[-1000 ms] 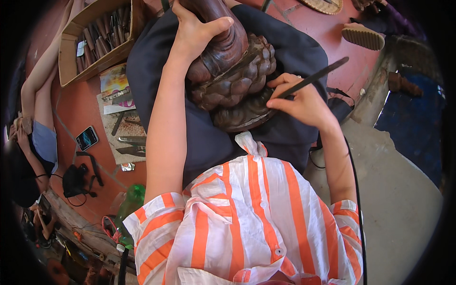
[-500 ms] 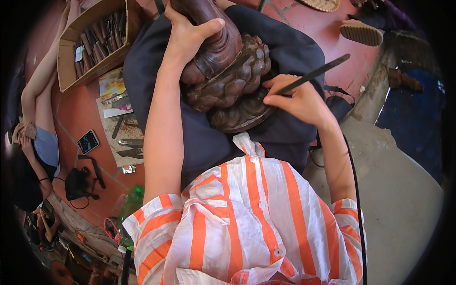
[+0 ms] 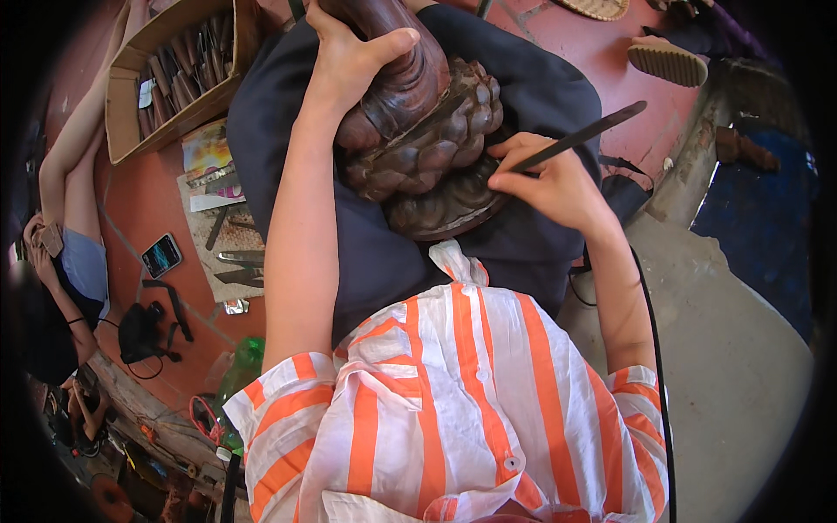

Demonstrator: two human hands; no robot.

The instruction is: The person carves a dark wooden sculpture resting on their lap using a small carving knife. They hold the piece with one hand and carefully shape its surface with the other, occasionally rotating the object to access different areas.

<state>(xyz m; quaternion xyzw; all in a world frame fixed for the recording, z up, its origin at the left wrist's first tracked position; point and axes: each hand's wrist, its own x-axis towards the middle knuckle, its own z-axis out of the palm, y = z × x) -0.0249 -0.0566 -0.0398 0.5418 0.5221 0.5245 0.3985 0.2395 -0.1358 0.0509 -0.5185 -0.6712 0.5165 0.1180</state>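
Note:
Across my lap lies a dark brown carved wooden statue [image 3: 436, 157], its lower end a tiered, petal-carved base close to me. Its upper part runs past the top edge of the picture. My left hand [image 3: 353, 61] is closed round the smooth upper part, thumb on top and most fingers hidden behind. At the right side of the base, my right hand [image 3: 545, 179] pinches a slim, flat, dark file [image 3: 597, 131]. The file's free end sticks out to the upper right; its working end is hidden by my fingers against the carving.
On my left are a cardboard box [image 3: 122, 122] of wood-handled tools, blades [image 3: 240, 268] on a mat, a phone [image 3: 161, 256], a black camera-like item [image 3: 144, 331] and a green bottle [image 3: 247, 366]. Another person sits far left. A sandalled foot [image 3: 667, 63] shows upper right.
The view has shifted slightly. My right hand and the file stay at the base with hardly any visible movement, and my left hand keeps its grip.

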